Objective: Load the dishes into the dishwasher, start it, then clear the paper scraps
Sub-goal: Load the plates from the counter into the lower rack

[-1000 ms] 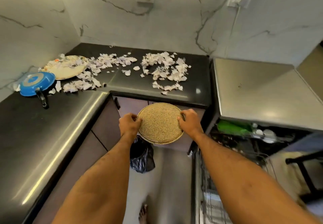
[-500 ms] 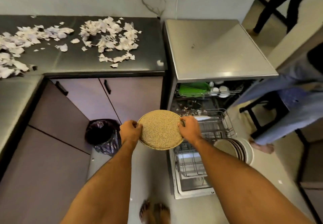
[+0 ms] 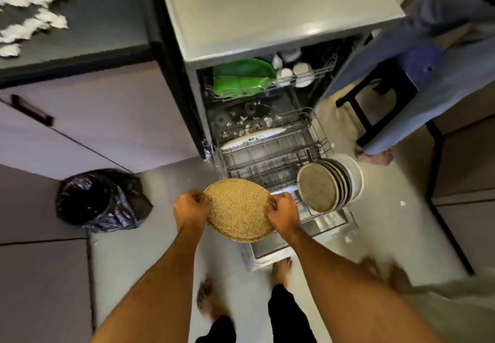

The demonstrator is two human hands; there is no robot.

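I hold a round speckled tan plate point(image 3: 238, 210) by both edges, my left hand point(image 3: 190, 206) on its left rim and my right hand point(image 3: 282, 214) on its right rim. It hangs tilted over the floor at the front left corner of the pulled-out lower rack point(image 3: 270, 152) of the open dishwasher point(image 3: 267, 16). Several plates point(image 3: 329, 183) stand upright at the rack's front right. A green dish point(image 3: 241, 77) and white cups point(image 3: 294, 73) sit in the upper rack. Paper scraps point(image 3: 32, 8) lie on the dark counter at the top left.
A black bin bag point(image 3: 101, 200) sits on the floor to the left, below the cabinet doors point(image 3: 107, 117). Another person in blue trousers point(image 3: 439, 80) stands to the right beside a black stool point(image 3: 377, 101). My bare feet point(image 3: 280, 270) are near the dishwasher door.
My view has swung from the counter to the right and down onto the dishwasher. The plate, still in both hands, has come lower and closer to the rack's front.
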